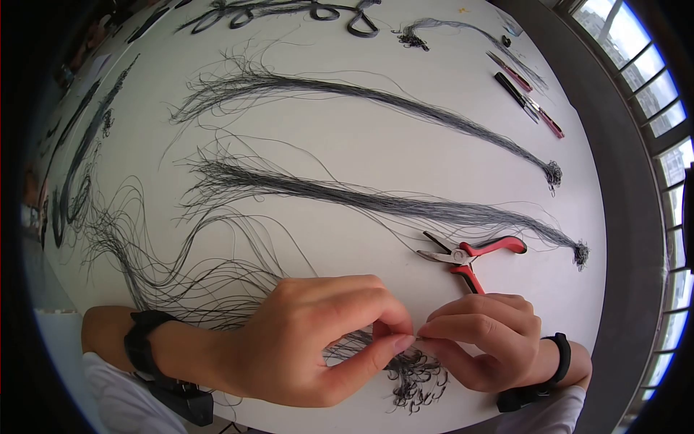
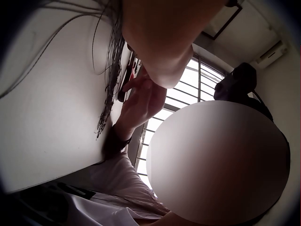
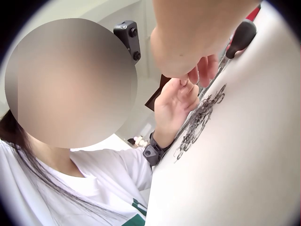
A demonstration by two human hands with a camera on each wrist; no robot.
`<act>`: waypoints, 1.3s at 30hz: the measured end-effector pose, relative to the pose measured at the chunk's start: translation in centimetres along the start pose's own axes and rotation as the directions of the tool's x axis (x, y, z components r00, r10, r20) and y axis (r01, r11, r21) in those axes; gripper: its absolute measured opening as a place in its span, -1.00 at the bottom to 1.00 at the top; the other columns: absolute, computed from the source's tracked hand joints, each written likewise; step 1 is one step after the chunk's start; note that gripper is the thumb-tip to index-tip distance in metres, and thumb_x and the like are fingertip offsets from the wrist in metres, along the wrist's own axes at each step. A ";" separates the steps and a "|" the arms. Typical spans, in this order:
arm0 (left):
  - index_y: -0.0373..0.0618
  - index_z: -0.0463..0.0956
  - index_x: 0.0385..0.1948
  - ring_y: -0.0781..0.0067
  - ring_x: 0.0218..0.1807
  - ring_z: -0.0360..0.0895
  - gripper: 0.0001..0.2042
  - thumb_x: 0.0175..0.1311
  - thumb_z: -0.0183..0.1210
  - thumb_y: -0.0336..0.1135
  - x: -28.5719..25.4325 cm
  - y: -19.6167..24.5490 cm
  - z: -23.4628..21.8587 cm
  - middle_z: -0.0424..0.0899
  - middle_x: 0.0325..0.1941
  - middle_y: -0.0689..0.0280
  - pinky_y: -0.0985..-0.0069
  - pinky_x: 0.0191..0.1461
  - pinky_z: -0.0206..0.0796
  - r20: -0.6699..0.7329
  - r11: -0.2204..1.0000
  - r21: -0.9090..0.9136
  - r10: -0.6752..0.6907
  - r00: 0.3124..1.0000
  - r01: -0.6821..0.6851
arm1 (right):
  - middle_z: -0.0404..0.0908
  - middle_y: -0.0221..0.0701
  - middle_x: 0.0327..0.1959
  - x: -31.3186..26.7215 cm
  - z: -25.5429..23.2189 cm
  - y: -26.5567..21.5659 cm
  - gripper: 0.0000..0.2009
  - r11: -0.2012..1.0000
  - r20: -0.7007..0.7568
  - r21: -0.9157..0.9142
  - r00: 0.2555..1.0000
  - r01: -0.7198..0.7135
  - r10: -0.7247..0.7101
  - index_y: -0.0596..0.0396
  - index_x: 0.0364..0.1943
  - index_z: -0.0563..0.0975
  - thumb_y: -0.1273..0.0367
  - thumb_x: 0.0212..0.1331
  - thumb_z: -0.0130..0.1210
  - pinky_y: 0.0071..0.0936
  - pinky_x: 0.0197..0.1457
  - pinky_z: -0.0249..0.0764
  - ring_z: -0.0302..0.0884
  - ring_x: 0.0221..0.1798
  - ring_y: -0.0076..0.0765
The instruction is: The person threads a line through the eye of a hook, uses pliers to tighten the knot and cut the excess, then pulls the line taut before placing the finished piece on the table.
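Observation:
In the head view my left hand [image 1: 325, 340] and right hand [image 1: 488, 336] meet fingertip to fingertip above the white table. Each pinches between thumb and forefinger at a thin fishing line, mostly hidden by the fingertips; I cannot tell whether a hook is on it. Under and just in front of the hands lies a heap of dark fish hooks [image 1: 419, 380], their lines [image 1: 217, 293] running off to the left beneath my left hand. In the right wrist view the hooks [image 3: 200, 122] lie on the table beside the hands.
Red-handled pliers [image 1: 463, 257] lie spread beyond my right hand. Two long bundles of hooked lines [image 1: 434, 210] [image 1: 405, 105] stretch across the table. Tweezers [image 1: 517, 94] and a smaller line bundle [image 1: 416, 40] lie far right, dark coils [image 1: 311, 11] at the far edge.

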State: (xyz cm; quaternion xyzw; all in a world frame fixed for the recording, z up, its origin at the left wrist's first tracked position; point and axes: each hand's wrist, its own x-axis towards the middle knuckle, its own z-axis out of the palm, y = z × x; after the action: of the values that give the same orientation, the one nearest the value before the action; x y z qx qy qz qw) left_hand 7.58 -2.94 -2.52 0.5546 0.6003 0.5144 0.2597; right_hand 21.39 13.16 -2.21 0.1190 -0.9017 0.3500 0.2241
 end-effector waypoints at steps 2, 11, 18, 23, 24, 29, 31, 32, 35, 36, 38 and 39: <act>-0.16 0.52 -0.45 0.68 -0.66 0.26 -0.93 0.04 0.21 -0.53 0.0 0.0 0.0 0.54 -0.50 0.37 0.71 -0.63 0.06 0.001 1.000 -0.014 -0.012 1.000 0.012 | 0.55 -0.40 -0.52 -0.1 0.1 0.0 -0.80 0.990 -0.006 0.106 0.996 -0.087 0.088 0.19 -0.37 0.53 0.56 -0.15 0.27 -0.61 -0.66 0.33 0.46 -0.62 -0.46; -0.19 0.51 -0.45 0.68 -0.66 0.26 -0.94 0.05 0.19 -0.54 0.0 0.0 0.1 0.54 -0.50 0.38 0.71 -0.63 0.06 0.005 0.999 -0.026 -0.020 1.000 0.020 | 0.60 -0.38 -0.49 -0.1 -0.1 0.2 -0.80 0.979 0.002 0.178 0.995 -0.100 0.101 0.16 -0.35 0.57 0.58 -0.15 0.24 -0.64 -0.65 0.37 0.52 -0.59 -0.47; -0.19 0.51 -0.46 0.69 -0.66 0.26 -0.95 0.05 0.19 -0.54 -0.1 0.1 0.2 0.54 -0.51 0.38 0.71 -0.63 0.06 0.023 0.992 -0.082 -0.096 0.995 0.098 | 0.61 -0.40 -0.50 -0.3 -0.1 0.3 -0.78 0.994 -0.033 0.095 0.998 -0.056 0.060 0.14 -0.36 0.58 0.59 -0.19 0.22 -0.65 -0.69 0.33 0.49 -0.65 -0.50; -0.19 0.51 -0.47 0.70 -0.66 0.26 -0.95 0.05 0.18 -0.54 -0.1 0.1 0.2 0.53 -0.51 0.38 0.71 -0.63 0.06 0.032 0.991 -0.097 -0.088 0.996 0.091 | 0.62 -0.42 -0.46 -0.1 -0.4 0.2 -0.77 1.000 -0.011 -0.027 1.000 0.011 -0.012 0.14 -0.33 0.59 0.57 -0.19 0.22 -0.69 -0.73 0.28 0.45 -0.68 -0.57; -0.19 0.51 -0.46 0.70 -0.65 0.26 -0.95 0.05 0.18 -0.54 0.0 0.1 0.2 0.53 -0.51 0.38 0.71 -0.63 0.06 0.029 0.992 -0.096 -0.082 0.996 0.085 | 0.62 -0.42 -0.46 -0.1 -0.5 0.2 -0.77 1.000 -0.011 -0.027 1.000 0.012 -0.012 0.14 -0.33 0.59 0.57 -0.19 0.22 -0.69 -0.73 0.28 0.45 -0.68 -0.57; -0.20 0.51 -0.47 0.70 -0.65 0.26 -0.95 0.05 0.18 -0.55 -0.1 0.1 0.2 0.53 -0.51 0.38 0.71 -0.62 0.06 0.023 0.991 -0.097 -0.091 0.996 0.093 | 0.61 -0.38 -0.44 -0.1 -0.5 0.3 -0.81 0.989 -0.025 -0.106 0.994 0.105 -0.108 0.16 -0.37 0.61 0.55 -0.18 0.21 -0.74 -0.73 0.29 0.44 -0.67 -0.64; -0.20 0.51 -0.46 0.70 -0.65 0.27 -0.95 0.05 0.17 -0.55 -0.1 0.0 0.2 0.53 -0.51 0.38 0.71 -0.62 0.06 0.015 0.992 -0.097 -0.074 0.997 0.075 | 0.60 -0.38 -0.44 0.0 -0.4 0.2 -0.82 0.988 -0.039 -0.110 0.993 0.109 -0.114 0.16 -0.39 0.61 0.54 -0.19 0.21 -0.75 -0.73 0.29 0.45 -0.66 -0.64; -0.20 0.51 -0.46 0.70 -0.65 0.27 -0.95 0.05 0.17 -0.55 -0.1 0.0 0.2 0.53 -0.51 0.38 0.71 -0.62 0.06 0.015 0.992 -0.097 -0.074 0.997 0.075 | 0.60 -0.37 -0.45 0.0 -0.4 0.1 -0.82 0.987 -0.054 -0.114 0.991 0.112 -0.119 0.16 -0.40 0.61 0.54 -0.20 0.21 -0.75 -0.72 0.30 0.45 -0.66 -0.64; -0.20 0.51 -0.46 0.70 -0.65 0.27 -0.95 0.04 0.17 -0.55 -0.1 0.1 0.1 0.53 -0.51 0.38 0.71 -0.62 0.06 0.024 0.990 -0.112 -0.079 0.997 0.081 | 0.59 -0.37 -0.45 -0.1 -0.4 0.1 -0.84 0.988 -0.034 -0.117 0.994 0.097 -0.102 0.16 -0.42 0.60 0.56 -0.20 0.18 -0.75 -0.71 0.32 0.46 -0.65 -0.62; -0.20 0.51 -0.46 0.70 -0.65 0.27 -0.95 0.04 0.17 -0.55 -0.2 0.0 0.2 0.53 -0.51 0.38 0.71 -0.62 0.06 0.012 0.992 -0.103 -0.068 0.998 0.069 | 0.59 -0.37 -0.45 -0.1 -0.3 0.1 -0.84 0.988 -0.033 -0.118 0.994 0.098 -0.102 0.16 -0.42 0.60 0.56 -0.20 0.18 -0.75 -0.71 0.32 0.46 -0.65 -0.62; -0.20 0.51 -0.46 0.70 -0.65 0.27 -0.95 0.04 0.17 -0.55 -0.2 0.0 0.2 0.53 -0.51 0.38 0.72 -0.62 0.05 -0.002 0.994 -0.093 -0.056 0.998 0.055 | 0.58 -0.36 -0.45 0.0 -0.1 0.1 -0.84 0.985 -0.030 -0.111 0.990 0.131 -0.135 0.16 -0.45 0.56 0.57 -0.23 0.19 -0.74 -0.68 0.34 0.47 -0.63 -0.59; -0.20 0.51 -0.46 0.70 -0.65 0.27 -0.95 0.04 0.17 -0.55 -0.2 0.0 0.2 0.53 -0.51 0.38 0.72 -0.63 0.05 -0.010 0.995 -0.082 -0.052 0.999 0.051 | 0.58 -0.36 -0.45 0.0 0.0 0.1 -0.84 0.985 -0.030 -0.111 0.990 0.132 -0.136 0.16 -0.45 0.56 0.57 -0.23 0.19 -0.74 -0.68 0.34 0.47 -0.63 -0.59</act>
State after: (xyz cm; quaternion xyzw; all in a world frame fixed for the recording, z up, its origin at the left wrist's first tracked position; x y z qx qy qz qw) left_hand 7.77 -3.05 -2.64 0.5246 0.5946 0.5349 0.2916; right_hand 21.32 13.20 -2.22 0.1604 -0.9049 0.2868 0.2703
